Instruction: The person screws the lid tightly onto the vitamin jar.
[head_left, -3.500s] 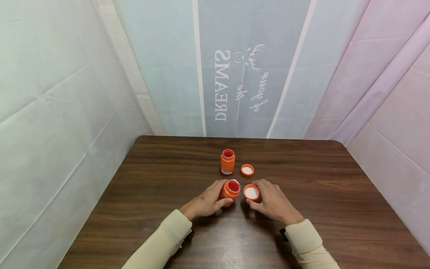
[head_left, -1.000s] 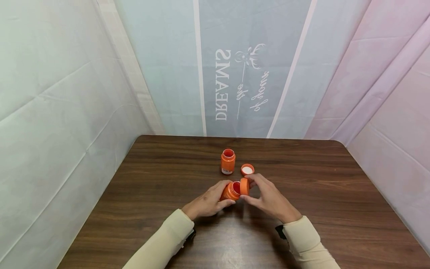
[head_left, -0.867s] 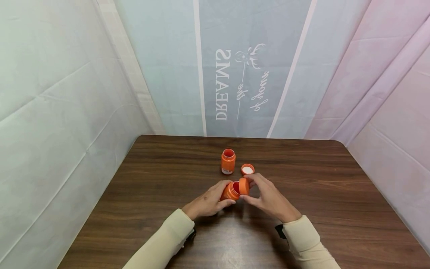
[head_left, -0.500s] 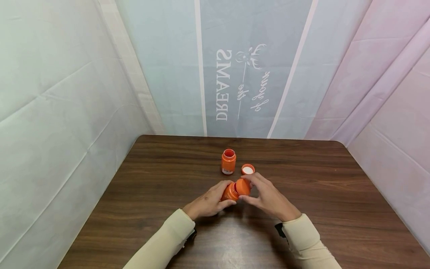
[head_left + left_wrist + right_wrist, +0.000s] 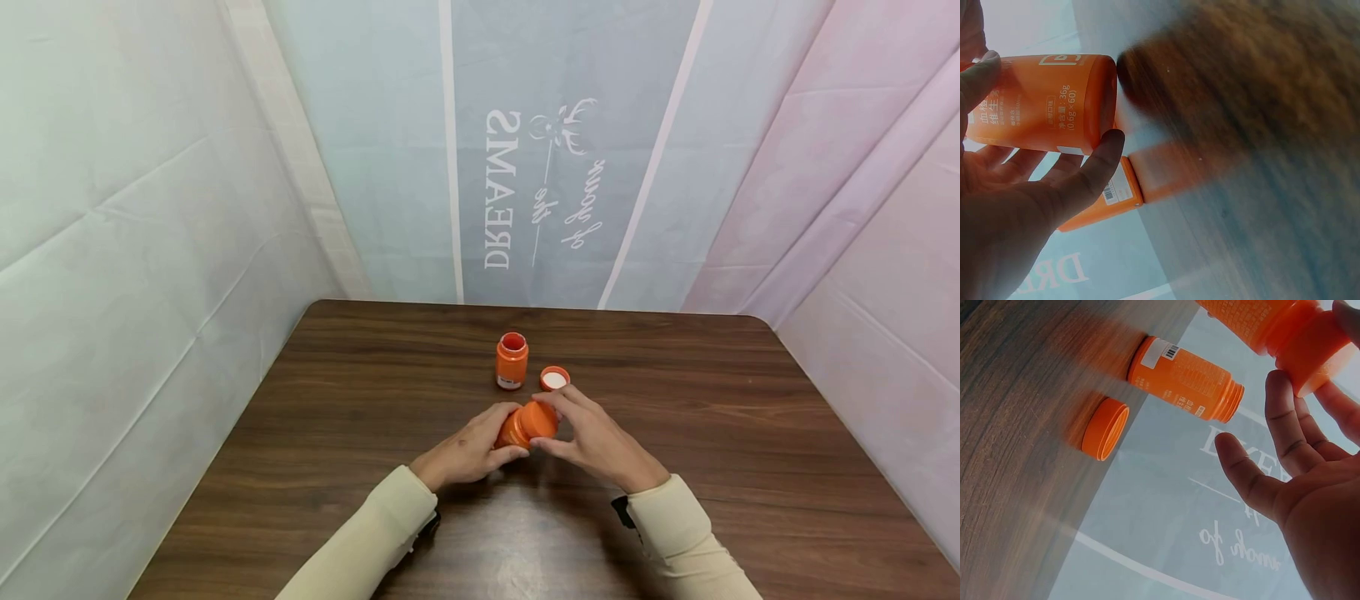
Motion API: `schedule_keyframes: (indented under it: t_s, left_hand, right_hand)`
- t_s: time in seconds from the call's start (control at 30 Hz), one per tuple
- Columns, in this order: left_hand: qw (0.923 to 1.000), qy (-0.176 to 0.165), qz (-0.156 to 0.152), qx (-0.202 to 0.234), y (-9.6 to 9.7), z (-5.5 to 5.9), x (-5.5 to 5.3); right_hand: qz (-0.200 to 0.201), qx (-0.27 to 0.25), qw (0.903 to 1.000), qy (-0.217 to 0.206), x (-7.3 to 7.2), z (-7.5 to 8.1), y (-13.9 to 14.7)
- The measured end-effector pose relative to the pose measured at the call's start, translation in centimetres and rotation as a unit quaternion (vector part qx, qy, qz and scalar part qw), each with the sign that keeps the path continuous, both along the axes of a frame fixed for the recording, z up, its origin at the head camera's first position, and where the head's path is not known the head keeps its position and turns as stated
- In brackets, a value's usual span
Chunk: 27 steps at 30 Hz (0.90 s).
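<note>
Right hand [image 5: 600, 437] partly hides upturned cap [image 5: 554, 380], apparently untouched.

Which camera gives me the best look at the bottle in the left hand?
The left wrist view: the bottle is close, printed side and base edge in sight. In the head view it is small, partly behind the left hand and held lid. The right wrist view cuts off its lower part.

Uncapped orange bottle [image 5: 512, 367] stands toward far edge of table [image 5: 375, 375]; loose cap [image 5: 555, 380] lies just beside, white inside up. Lettered blue-grey backdrop [image 5: 555, 50] hangs past far edge, pale sheets [image 5: 150, 275] past side edges.
</note>
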<state>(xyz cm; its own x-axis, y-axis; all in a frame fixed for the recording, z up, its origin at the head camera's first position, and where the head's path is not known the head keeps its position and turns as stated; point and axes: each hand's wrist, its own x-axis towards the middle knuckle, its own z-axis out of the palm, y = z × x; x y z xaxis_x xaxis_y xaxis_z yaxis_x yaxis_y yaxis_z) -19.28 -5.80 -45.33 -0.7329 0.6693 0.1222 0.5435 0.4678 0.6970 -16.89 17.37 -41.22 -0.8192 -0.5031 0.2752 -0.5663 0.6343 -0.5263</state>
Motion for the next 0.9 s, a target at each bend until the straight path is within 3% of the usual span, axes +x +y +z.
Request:
schedule_keyframes:
  t_s: [0.9]
  left_hand:
    - [0.9999,-0.004,0.012,-0.004,0.34,-0.46,0.46]
  right_hand:
    - [0.007,0.029,0.9995,0.009,0.39,-0.02,-0.13]
